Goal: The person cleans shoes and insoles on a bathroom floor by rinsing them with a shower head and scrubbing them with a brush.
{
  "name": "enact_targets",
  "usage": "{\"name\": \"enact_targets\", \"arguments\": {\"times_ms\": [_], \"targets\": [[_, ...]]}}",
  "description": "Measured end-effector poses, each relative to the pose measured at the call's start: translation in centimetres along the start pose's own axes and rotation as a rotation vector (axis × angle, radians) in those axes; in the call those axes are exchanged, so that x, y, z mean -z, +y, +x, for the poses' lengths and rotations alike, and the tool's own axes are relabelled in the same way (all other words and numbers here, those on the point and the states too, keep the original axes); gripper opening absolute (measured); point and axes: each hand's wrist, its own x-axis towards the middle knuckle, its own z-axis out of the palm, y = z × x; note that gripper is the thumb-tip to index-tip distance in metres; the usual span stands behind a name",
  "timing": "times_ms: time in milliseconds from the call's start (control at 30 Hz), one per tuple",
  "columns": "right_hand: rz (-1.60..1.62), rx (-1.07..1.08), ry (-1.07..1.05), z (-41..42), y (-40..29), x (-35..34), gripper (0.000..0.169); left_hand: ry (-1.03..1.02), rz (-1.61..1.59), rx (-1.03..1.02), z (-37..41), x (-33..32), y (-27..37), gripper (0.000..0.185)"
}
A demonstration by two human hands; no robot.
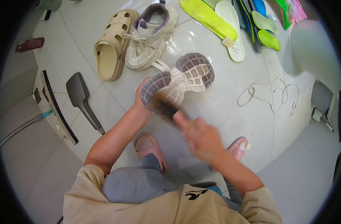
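My left hand point(142, 98) holds a sneaker point(184, 79) near its toe or heel end, with the grey and white patterned outsole facing up; most of the fingers are hidden behind the shoe. In my right hand point(197, 134) is a scrub brush point(166, 106) with a dark handle, blurred by motion, its bristles at the left end of the sole. Just beyond stand a white lace-up sneaker point(148, 39) and a beige clog point(113, 47). A loose white shoelace point(260, 96) lies on the wet tiles to the right.
Yellow-green insoles point(209, 21) and a white insole point(233, 30) lie at the top right, near a pink and green packet point(293, 12). A floor squeegee point(58, 107), a dark grey brush point(82, 95) and a dark red object point(30, 44) are on the left. A pale rounded fixture point(313, 50) stands right.
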Motion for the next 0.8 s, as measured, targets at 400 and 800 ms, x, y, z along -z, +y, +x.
{"name": "enact_targets", "arguments": {"times_ms": [400,800], "targets": [[-0.165,-0.092,0.059,1.0,2.2,0.1,0.051,0.086,-0.022,0.027,-0.5,1.5,-0.7,0.021],[-0.075,-0.427,0.167,4.0,6.7,0.4,0.055,0.162,0.002,0.027,-2.0,1.2,-1.3,0.027]]}}
